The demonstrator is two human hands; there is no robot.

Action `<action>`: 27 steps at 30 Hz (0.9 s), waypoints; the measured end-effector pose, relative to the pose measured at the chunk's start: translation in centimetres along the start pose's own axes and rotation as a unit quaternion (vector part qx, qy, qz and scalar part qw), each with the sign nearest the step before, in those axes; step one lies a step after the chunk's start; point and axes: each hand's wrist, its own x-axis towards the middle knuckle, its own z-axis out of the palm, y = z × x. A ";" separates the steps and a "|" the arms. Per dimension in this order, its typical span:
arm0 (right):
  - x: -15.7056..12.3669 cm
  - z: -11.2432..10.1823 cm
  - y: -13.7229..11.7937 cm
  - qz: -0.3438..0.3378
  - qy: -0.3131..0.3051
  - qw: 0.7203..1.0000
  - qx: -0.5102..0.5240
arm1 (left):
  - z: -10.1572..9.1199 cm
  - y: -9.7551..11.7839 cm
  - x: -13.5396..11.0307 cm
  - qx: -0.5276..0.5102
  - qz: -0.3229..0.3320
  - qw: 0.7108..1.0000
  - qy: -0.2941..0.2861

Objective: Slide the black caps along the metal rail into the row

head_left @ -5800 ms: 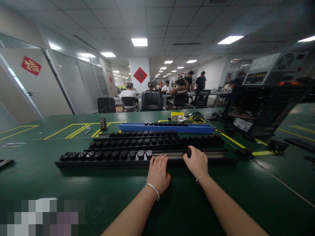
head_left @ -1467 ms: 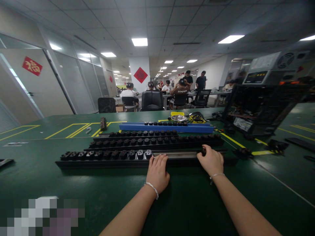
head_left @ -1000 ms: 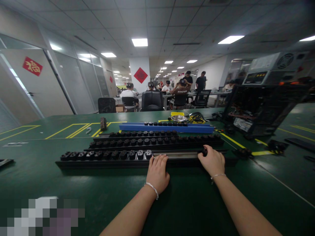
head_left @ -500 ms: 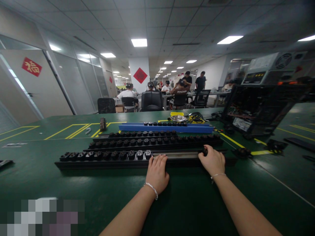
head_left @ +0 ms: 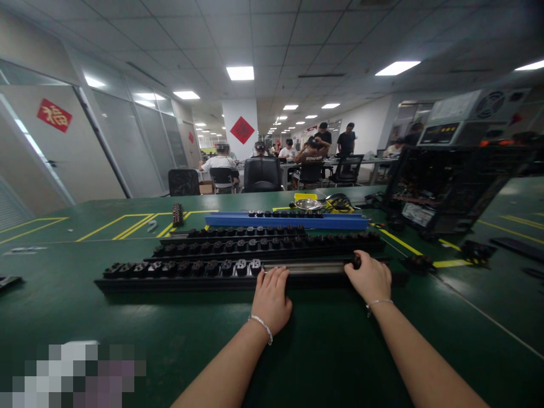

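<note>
A long black rail (head_left: pixel 178 281) lies across the green table right in front of me, its left half filled with a row of small black socket modules (head_left: pixel 187 267). My left hand (head_left: pixel 272 297) rests on the rail's near edge beside the last module, fingers lying flat and together. My right hand (head_left: pixel 370 279) is further right on the bare stretch of the rail (head_left: pixel 306 266), fingers pinched on a small black module (head_left: pixel 356 261) that sits in the track.
Two more black rails with modules (head_left: pixel 263 245) and a blue rail (head_left: pixel 289 220) lie behind. An open computer case (head_left: pixel 446 187) stands at right, a small metal bowl (head_left: pixel 309 204) at the back. Loose black parts (head_left: pixel 419 262) lie right. Several people sit far off.
Since 5.8 s ago my right hand has slid the small black module to the right along the rail. Over the last second both hands have barely moved.
</note>
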 end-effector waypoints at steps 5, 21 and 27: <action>0.2 -0.2 0.3 0.009 -0.004 1.000 0.002 | -0.2 0.1 0.0 -0.001 -0.003 1.000 -0.005; 0.5 0.1 1.1 0.010 -0.005 1.000 -0.003 | -0.1 0.1 0.1 0.000 -0.001 1.000 -0.004; 0.5 0.3 1.2 0.008 0.012 1.000 -0.002 | -0.2 0.1 0.1 0.000 -0.002 1.000 -0.007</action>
